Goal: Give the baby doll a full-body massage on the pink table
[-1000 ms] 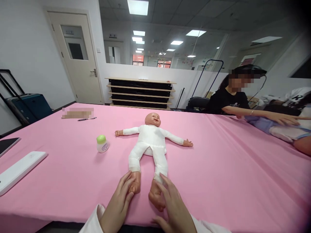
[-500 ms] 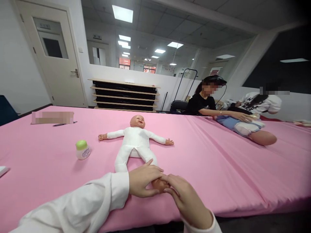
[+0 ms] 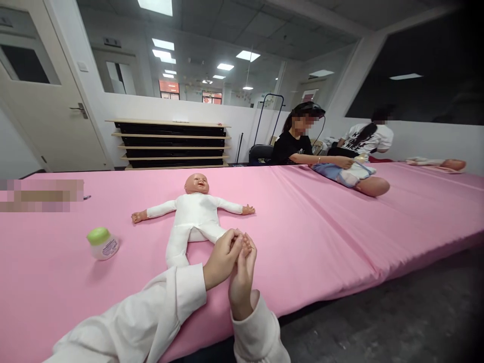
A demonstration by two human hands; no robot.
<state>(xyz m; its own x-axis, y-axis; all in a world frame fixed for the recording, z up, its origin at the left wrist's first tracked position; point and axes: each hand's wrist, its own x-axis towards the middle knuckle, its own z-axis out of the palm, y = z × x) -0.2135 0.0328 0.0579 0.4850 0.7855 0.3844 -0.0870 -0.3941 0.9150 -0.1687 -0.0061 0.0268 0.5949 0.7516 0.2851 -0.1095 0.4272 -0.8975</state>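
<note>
A baby doll with a white cloth body lies on its back on the pink-covered table, its head away from me and arms spread. My left hand is closed around the doll's foot on the right side of the view. Against the same foot, my right hand has its fingers wrapped from the near side. Toes show between my fingers; the rest of the foot is hidden. The doll's other leg rests on the cloth, its end behind my left sleeve.
Left of the doll stands a jar with a green lid. At the far right, a person in black handles another doll. A further doll lies beyond. The table's near edge runs below my hands.
Both hands have closed more tightly round the doll's foot, which is now raised with its toes showing. The view has shifted to the right.
</note>
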